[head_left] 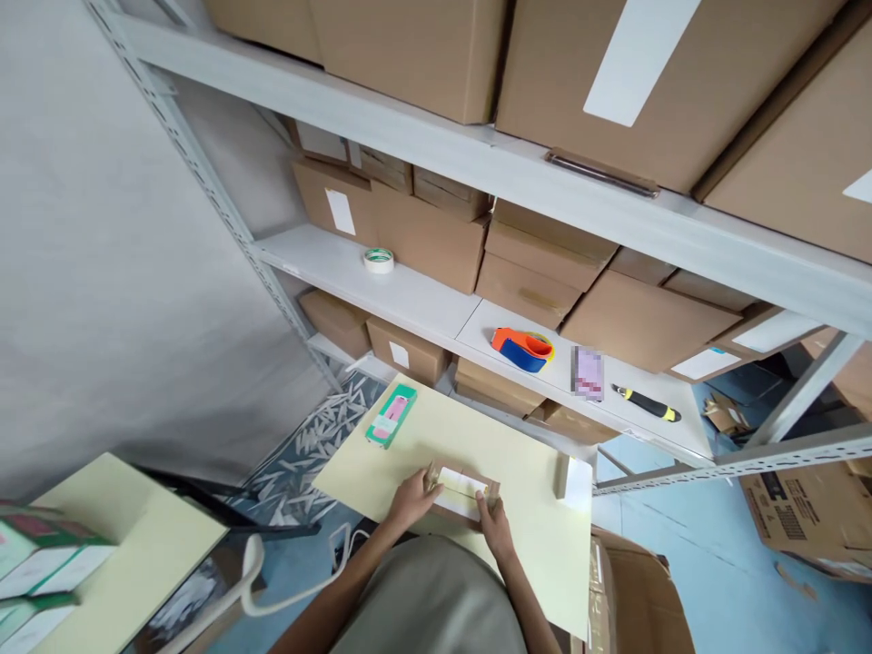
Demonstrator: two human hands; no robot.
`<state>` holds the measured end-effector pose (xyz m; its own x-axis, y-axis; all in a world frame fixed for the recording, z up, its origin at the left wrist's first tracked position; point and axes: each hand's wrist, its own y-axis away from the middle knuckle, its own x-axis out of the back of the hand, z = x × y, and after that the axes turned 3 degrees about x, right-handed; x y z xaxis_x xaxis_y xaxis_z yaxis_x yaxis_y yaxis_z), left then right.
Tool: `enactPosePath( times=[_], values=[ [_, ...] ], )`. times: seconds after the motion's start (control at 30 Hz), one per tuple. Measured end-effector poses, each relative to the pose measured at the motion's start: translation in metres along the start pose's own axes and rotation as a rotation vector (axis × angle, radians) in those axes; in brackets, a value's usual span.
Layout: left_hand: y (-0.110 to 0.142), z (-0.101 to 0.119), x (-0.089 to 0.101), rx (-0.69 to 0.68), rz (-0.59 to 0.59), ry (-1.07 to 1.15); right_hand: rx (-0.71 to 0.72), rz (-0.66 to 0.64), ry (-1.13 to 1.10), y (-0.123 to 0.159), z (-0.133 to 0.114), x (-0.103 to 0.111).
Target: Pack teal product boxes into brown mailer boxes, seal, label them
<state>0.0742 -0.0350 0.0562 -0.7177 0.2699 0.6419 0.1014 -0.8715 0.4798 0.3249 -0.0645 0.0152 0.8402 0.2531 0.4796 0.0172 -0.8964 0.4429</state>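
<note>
While your left hand (411, 501) and right hand (497, 527) each pinch an end of the box (460, 496), your grip holds it close to you over the surface (521, 463); beyond lie a green pack (391, 416) and, on the shelf (422, 289), a tape dispenser (521, 352)

It is a stockroom or warehouse packing spot: boxes (409, 59) crowd a metal rack (442, 143), a tape dispenser (521, 351) and cutter (647, 402) lie on one shelf (422, 295), and a carton (804, 513) sits beyond the counter (524, 468).
</note>
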Motion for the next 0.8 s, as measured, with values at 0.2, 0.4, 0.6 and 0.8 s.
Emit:
enactPosePath(
  times=[0.2,0.4,0.6,0.8],
  values=[
    [-0.013,0.011,-0.003,-0.003,-0.009,-0.088,0.041,0.035,0.163,-0.009,0.006,0.014],
    [-0.011,-0.010,0.010,-0.144,-0.012,0.117,0.314,0.094,0.008,0.003,0.009,0.040],
    [-0.001,-0.023,0.004,-0.194,0.104,0.331,0.333,0.137,-0.154,0.020,0.011,0.037],
    [0.011,-0.040,0.002,0.011,-0.026,0.119,0.171,-0.006,-0.128,0.024,0.017,0.027]
  ],
)
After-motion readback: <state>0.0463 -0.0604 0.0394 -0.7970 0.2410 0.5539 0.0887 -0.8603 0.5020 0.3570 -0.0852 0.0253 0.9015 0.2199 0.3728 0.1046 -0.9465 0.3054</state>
